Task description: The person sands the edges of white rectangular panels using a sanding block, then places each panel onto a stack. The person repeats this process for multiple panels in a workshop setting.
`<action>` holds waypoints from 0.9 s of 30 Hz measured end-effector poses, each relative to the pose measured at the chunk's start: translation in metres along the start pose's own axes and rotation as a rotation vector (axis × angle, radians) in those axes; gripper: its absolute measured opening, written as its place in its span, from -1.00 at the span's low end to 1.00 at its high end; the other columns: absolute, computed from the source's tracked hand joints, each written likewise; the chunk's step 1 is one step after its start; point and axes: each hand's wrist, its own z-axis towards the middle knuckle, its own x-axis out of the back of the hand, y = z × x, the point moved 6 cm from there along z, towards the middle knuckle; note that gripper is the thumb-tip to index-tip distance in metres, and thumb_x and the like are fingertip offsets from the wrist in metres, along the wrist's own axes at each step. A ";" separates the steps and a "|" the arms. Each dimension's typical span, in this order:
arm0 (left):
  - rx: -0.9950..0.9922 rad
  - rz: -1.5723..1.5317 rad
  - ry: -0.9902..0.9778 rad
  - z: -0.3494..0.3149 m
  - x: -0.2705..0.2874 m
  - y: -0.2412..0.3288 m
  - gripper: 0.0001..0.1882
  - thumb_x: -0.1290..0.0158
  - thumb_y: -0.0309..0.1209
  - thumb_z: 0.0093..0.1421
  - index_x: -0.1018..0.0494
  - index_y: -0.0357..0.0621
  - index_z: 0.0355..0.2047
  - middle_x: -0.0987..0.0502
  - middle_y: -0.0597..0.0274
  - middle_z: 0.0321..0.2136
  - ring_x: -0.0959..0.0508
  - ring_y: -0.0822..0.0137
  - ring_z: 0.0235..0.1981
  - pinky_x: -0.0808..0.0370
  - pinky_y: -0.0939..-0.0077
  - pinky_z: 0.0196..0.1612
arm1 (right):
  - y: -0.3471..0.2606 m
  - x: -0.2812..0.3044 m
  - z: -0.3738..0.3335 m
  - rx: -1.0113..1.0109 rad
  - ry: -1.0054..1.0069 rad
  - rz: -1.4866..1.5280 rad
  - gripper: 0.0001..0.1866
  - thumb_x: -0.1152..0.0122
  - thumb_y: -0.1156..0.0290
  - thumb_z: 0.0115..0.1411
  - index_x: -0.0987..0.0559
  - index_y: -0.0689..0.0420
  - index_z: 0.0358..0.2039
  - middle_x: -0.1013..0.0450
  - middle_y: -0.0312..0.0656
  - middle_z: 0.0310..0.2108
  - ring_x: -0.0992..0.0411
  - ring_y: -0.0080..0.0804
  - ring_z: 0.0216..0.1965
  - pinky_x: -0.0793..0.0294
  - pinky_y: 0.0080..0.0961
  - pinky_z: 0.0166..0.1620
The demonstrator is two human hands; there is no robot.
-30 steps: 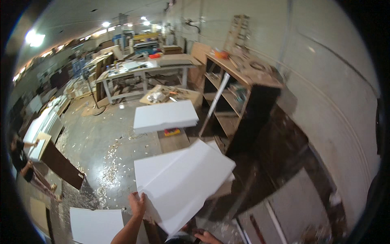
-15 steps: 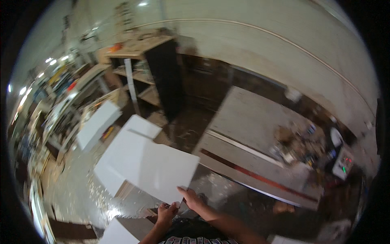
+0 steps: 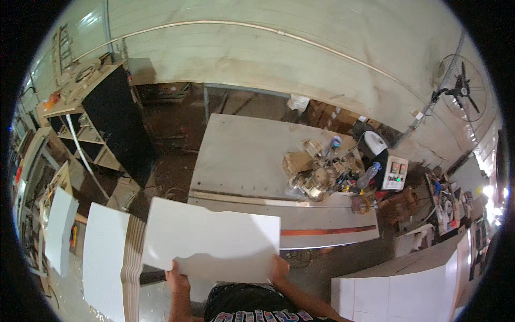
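A flat white rectangular board (image 3: 214, 233) spans the space before me, held level at both ends. My left hand (image 3: 177, 278) grips its near edge close to the left corner, thumb on top. At the right end, my right hand (image 3: 279, 269) is closed round the near corner; its fingers are partly hidden under the board. Just left of the board stands a stack of white boards (image 3: 107, 252) with layered edges. Beyond it lies a grey machine table (image 3: 247, 155) with a long slot and a reddish strip (image 3: 327, 232).
Clutter and tools (image 3: 322, 174) cover the table's right part, beside a control box (image 3: 396, 173) with lit buttons. A dark shelf unit (image 3: 118, 121) stands far left. More white panels (image 3: 397, 298) lie at the lower right. A fan (image 3: 461, 91) hangs on the wall.
My view has swung right, toward the machine table. The board has come away from the stack. My left hand has moved apart from the right and now holds the board's left end.
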 end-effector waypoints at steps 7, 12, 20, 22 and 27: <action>0.312 0.839 -0.446 0.053 -0.174 -0.096 -0.63 -0.33 -0.46 0.50 -0.49 -0.38 0.18 -0.71 -0.06 -0.02 -0.77 0.11 -0.13 -0.78 0.12 -0.12 | 0.050 0.121 0.017 -0.399 0.453 -0.124 -0.53 -0.31 0.04 0.56 -0.80 0.27 -0.14 -0.67 -0.16 -0.38 -0.59 -0.26 -0.39 -0.57 -0.12 -0.29; 0.180 1.139 -0.859 0.047 -0.237 -0.094 -0.69 -0.34 -0.28 0.46 -0.64 -0.38 -0.16 -0.80 -0.04 -0.30 -0.82 0.11 -0.33 -0.79 0.17 -0.20 | 0.069 0.148 -0.002 -0.548 0.600 -0.032 -0.54 -0.30 0.10 0.52 -0.75 0.35 -0.19 -0.61 -0.25 -0.34 -0.52 -0.40 -0.30 -0.52 -0.20 -0.23; -0.718 1.421 -0.696 0.088 -0.324 -0.067 -0.45 -0.48 -0.31 0.19 -0.55 -0.11 0.14 -0.58 -0.03 0.28 -0.42 -0.20 0.44 -0.27 -0.34 0.48 | 0.123 0.151 0.007 -0.440 0.446 -0.366 -0.50 -0.35 0.02 0.48 -0.78 0.28 0.02 -0.68 -0.19 -0.25 -0.61 -0.32 -0.24 -0.63 -0.16 -0.11; -0.863 1.471 -0.552 0.098 -0.335 -0.070 -0.38 -0.49 -0.28 0.18 -0.54 -0.08 0.21 -0.55 0.00 0.32 -0.38 -0.17 0.47 -0.23 -0.34 0.51 | 0.136 0.150 0.013 -0.579 0.450 -0.156 -0.49 -0.34 0.02 0.48 -0.77 0.28 0.07 -0.69 -0.17 -0.22 -0.64 -0.29 -0.21 -0.64 -0.15 -0.08; -0.844 1.531 -0.320 0.112 -0.345 -0.079 -0.22 -0.53 -0.17 0.15 -0.49 -0.01 0.35 -0.52 0.11 0.39 -0.34 -0.14 0.51 -0.17 -0.33 0.55 | 0.113 0.149 0.023 -0.752 0.322 0.036 -0.41 -0.38 0.01 0.47 -0.68 0.27 0.24 -0.71 -0.08 -0.04 -0.68 -0.23 -0.07 -0.68 -0.15 -0.02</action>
